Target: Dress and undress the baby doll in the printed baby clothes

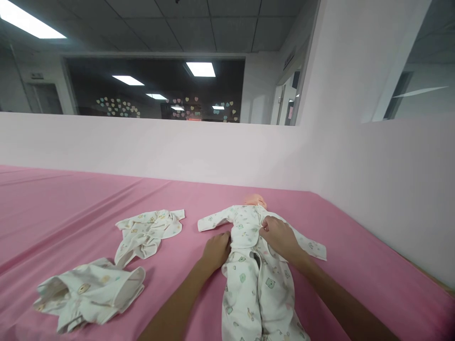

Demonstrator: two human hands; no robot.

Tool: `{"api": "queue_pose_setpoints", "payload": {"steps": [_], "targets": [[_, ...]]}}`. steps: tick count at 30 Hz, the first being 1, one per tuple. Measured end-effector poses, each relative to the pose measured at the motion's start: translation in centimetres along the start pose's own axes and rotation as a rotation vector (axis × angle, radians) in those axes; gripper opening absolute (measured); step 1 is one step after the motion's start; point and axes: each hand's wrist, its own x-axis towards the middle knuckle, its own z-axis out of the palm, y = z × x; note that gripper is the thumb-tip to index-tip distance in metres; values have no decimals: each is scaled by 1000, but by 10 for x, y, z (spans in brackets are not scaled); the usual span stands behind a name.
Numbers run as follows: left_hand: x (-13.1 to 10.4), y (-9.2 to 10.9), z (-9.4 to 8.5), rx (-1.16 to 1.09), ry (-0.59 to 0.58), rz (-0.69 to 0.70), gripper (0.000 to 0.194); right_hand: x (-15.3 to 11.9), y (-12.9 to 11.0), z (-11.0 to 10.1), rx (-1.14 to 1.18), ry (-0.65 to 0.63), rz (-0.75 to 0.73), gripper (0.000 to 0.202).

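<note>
A baby doll (pixel 255 200) lies on its back on a pink sheet, its head away from me. It wears a white printed baby shirt (pixel 245 232) and matching baby trousers (pixel 241 289). My right hand (pixel 279 235) is closed in a pinch on the shirt's front, at the chest. At the doll's waist on the left, my left hand (pixel 217 251) is curled against the shirt's side edge, its fingertips partly hidden. Both sleeves spread outward, and no doll hands show at the cuffs. A dark gap shows between the shirt hem and the trousers.
To the left lie a crumpled white baby shirt (pixel 149 234) and a second bunched white garment (pixel 92 293) on the pink sheet (pixel 170 289). A low white wall (pixel 159 149) runs behind, with windows above it. Another white wall (pixel 384 189) closes off the right side.
</note>
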Motion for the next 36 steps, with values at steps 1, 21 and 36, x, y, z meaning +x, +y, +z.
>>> {"api": "queue_pose_setpoints", "payload": {"steps": [1, 21, 36], "targets": [[0, 0, 0, -1, 1, 1, 17, 0, -1, 0, -42, 9, -6, 6], [-4, 49, -40, -514, 354, 45, 26, 6, 8, -3, 713, -73, 23, 14], [34, 78, -62, -424, 54, 270, 21, 1, 32, -5, 846, -204, -14, 21]]}}
